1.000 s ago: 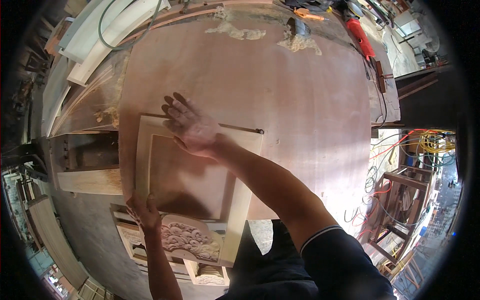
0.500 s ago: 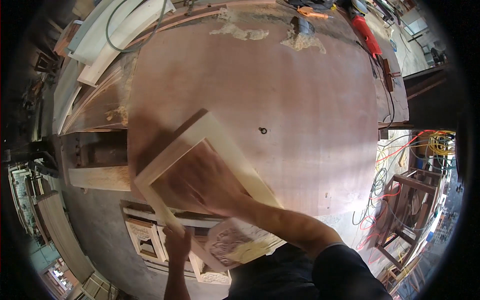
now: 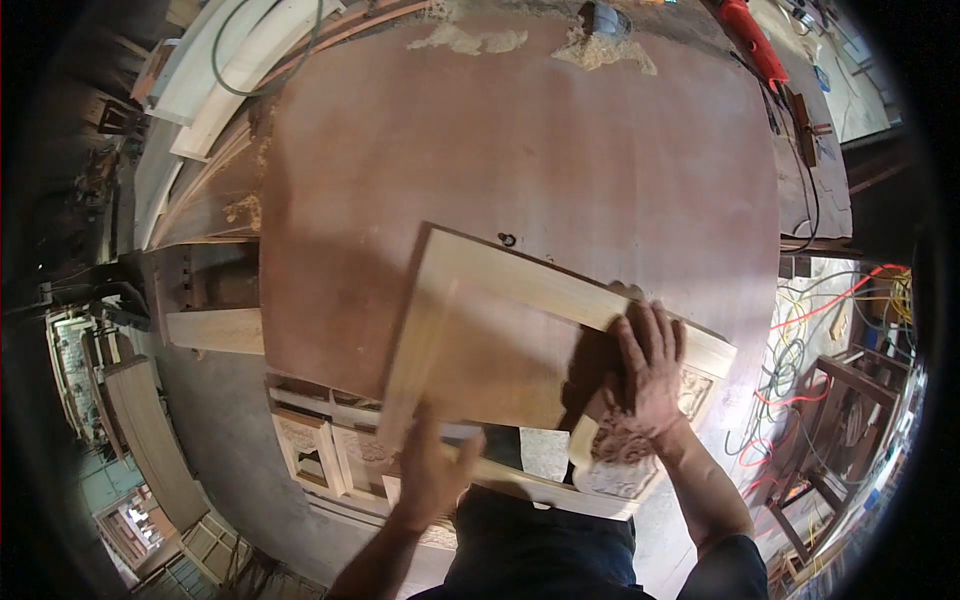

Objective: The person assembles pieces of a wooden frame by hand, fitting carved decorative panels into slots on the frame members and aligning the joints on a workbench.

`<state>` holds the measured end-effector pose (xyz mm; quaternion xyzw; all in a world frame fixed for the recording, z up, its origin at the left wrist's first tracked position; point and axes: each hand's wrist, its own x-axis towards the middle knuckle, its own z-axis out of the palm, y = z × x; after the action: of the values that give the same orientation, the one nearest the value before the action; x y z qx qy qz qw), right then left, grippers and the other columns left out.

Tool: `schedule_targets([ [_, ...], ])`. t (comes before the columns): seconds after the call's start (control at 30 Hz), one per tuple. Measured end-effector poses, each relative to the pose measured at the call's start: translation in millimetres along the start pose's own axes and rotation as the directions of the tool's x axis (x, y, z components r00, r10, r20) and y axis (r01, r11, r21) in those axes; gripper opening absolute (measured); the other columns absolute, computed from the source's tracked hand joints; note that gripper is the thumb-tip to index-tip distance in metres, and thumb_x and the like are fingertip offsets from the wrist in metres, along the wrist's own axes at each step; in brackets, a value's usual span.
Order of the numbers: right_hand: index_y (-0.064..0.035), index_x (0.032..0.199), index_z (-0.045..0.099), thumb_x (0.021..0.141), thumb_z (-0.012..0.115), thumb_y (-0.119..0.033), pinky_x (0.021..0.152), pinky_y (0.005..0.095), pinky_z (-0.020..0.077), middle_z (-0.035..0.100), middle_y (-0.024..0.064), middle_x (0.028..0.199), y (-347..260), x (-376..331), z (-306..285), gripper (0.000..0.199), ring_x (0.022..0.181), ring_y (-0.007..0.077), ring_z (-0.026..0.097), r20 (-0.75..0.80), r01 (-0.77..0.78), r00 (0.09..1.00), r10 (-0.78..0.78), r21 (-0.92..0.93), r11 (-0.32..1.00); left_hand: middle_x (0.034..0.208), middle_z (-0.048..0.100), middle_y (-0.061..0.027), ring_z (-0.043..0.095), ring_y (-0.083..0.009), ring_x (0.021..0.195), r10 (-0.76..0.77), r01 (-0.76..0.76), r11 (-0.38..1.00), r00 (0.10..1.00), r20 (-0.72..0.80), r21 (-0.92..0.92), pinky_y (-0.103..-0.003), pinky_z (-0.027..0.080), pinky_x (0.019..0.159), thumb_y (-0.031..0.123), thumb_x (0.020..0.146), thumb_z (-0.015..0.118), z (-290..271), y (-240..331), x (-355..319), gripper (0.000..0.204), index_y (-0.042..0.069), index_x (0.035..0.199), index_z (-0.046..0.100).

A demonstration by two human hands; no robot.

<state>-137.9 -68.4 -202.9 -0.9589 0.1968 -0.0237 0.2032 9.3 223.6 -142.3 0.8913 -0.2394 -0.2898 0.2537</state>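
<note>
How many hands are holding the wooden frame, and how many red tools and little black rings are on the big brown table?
Hands on the wooden frame: 2, left hand and right hand
Red tools: 1, red tool
Little black rings: 1, black ring
Total: 4

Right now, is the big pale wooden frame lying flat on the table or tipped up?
Flat, as far as shows: the pale wooden frame lies on the brown table, near end past its edge, left hand and right hand on it.
</note>
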Motion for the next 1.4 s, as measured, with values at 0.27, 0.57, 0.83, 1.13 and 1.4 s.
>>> schedule_targets([
  [0.27,-0.0127,0.152,0.05,0.078,0.067,-0.03,0.122,0.0676,0.0157,0.038,0.0242,0.162,58.9,-61.6,-26.7,0.078,0.151,0.0477,0.032,0.009,-0.04,0.999,0.041,-0.022,0.999,0.162,0.032,-0.0298,0.03,-0.0528,0.149,0.51,-0.468,0.858,0.829,-0.229,0.212,-0.059,0.025,0.123,0.02,0.095,0.071,55.5,14.8,132.7,0.073,-0.002,0.156,0.036],
  [0.57,-0.0141,0.148,0.054,0.084,0.061,-0.015,0.122,0.0668,0.0168,0.045,0.0235,0.158,73.3,-55.0,-18.2,0.065,0.148,0.0477,0.038,-0.106,-0.052,0.993,0.044,-0.07,0.996,0.156,0.042,-0.0311,0.037,-0.0535,0.146,0.559,-0.519,0.829,0.779,-0.284,0.21,-0.06,0.03,0.122,0.013,0.096,0.068,67.0,28.1,149.7,0.064,-0.004,0.152,0.042],
  [0.83,-0.015,0.149,0.053,0.085,0.06,-0.012,0.123,0.0657,0.0161,0.046,0.0229,0.157,77.7,-46.7,-14.5,0.064,0.149,0.0461,0.039,-0.152,-0.03,0.988,0.019,-0.069,0.997,0.159,0.036,-0.0313,0.039,-0.0557,0.142,0.586,-0.537,0.808,0.771,-0.25,0.242,-0.062,0.031,0.12,0.011,0.095,0.069,61.0,32.5,162.2,0.071,0.0,0.155,0.034],
  [1.13,-0.0132,0.147,0.057,0.091,0.068,-0.029,0.122,0.0655,0.0213,0.047,0.0232,0.157,79.5,-19.1,-16.8,0.059,0.148,0.0456,0.041,-0.116,0.036,0.992,-0.045,-0.076,0.996,0.159,0.04,-0.0288,0.037,-0.0541,0.146,0.547,-0.5,0.837,0.789,-0.281,0.225,-0.061,0.033,0.119,0.015,0.099,0.065,44.8,29.6,166.7,0.068,0.001,0.158,0.036],
  [1.4,-0.0075,0.152,0.049,0.103,0.05,-0.042,0.122,0.067,0.0192,0.041,0.0275,0.159,112.2,-74.1,-39.9,0.06,0.149,0.0495,0.035,-0.015,0.001,1.0,-0.004,-0.148,0.989,0.163,0.035,-0.0272,0.033,-0.0522,0.149,0.503,-0.415,0.86,0.791,-0.35,0.298,-0.059,0.029,0.122,0.022,0.102,0.062,38.6,-7.7,172.1,0.064,0.0,0.157,0.038],
])
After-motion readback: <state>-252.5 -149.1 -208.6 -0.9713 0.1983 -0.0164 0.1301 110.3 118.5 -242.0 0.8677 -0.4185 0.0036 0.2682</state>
